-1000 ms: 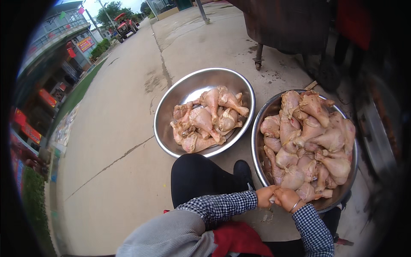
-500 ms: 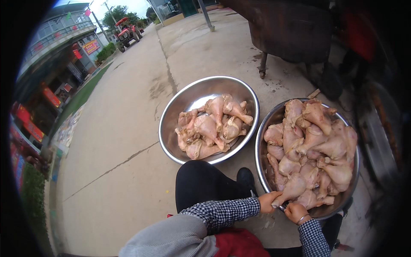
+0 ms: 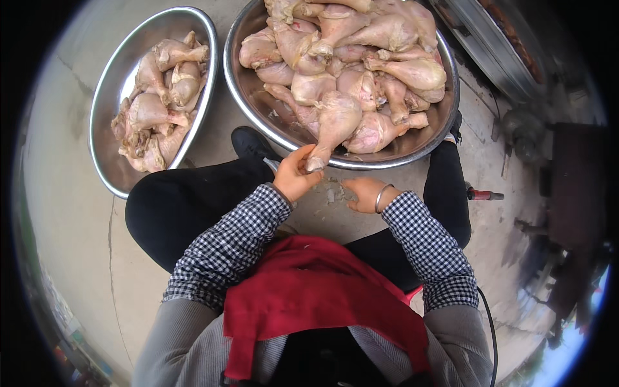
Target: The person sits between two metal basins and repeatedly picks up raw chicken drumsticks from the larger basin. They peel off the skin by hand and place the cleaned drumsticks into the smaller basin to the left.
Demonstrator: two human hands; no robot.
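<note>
- Your left hand [image 3: 295, 175] grasps a raw chicken drumstick [image 3: 334, 124] by its thin bone end, fingers pinched round the knuckle. That is the narrowest and least slippery spot, so it likely gives you the firmest hold.
- The drumstick's thick end rests on the pile inside the large steel basin [image 3: 258, 106], so its weight sits on the heap and not on your wrist.
- Your right hand [image 3: 363, 193], a metal bangle on its wrist, hangs low just beside the left, over the concrete floor between your knees. Its fingers curl downward; I cannot tell whether they hold anything.
- Small pale scraps [image 3: 332, 192] lie on the floor under both hands, which suggests trimmings drop there, clear of the meat.
- The large basin sits just in front of your knees, within easy reach of both hands, and is heaped full.
- A second steel basin [image 3: 106, 161] stands to its left, touching or nearly so, holding fewer drumsticks, seemingly kept as a separate batch.
- A red apron [image 3: 309, 290] covers your lap, shielding your clothes.
</note>
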